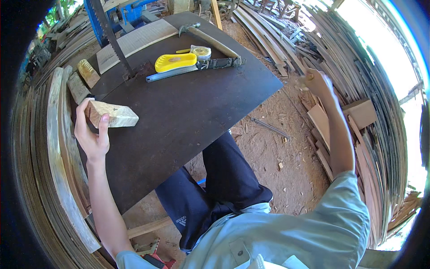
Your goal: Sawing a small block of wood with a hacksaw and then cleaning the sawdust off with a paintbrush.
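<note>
My left hand (pixel 92 134) grips a pale, angular wood block (pixel 117 115) at the left side of a dark metal saw table (pixel 179 112). Its fingers and thumb wrap the block's near end. My right hand (pixel 319 83) is held out to the right, off the table and above the floor. Its fingers are curled in, with a small yellowish spot between them that is too small to name. On the table lie a yellow oval plastic piece (pixel 175 62), a tape measure (pixel 201 52), a flat metal tool with a black-wrapped handle (pixel 219 63) and a hammer (pixel 210 40).
A toothed saw blade (pixel 107 36) rises through the table at the far left, beside a flat board (pixel 134 42). Two smaller wood pieces, one a ridged block (pixel 88 73), lie near the left edge. Stacked planks (pixel 358 58) line the right; long boards (pixel 56 157) line the left.
</note>
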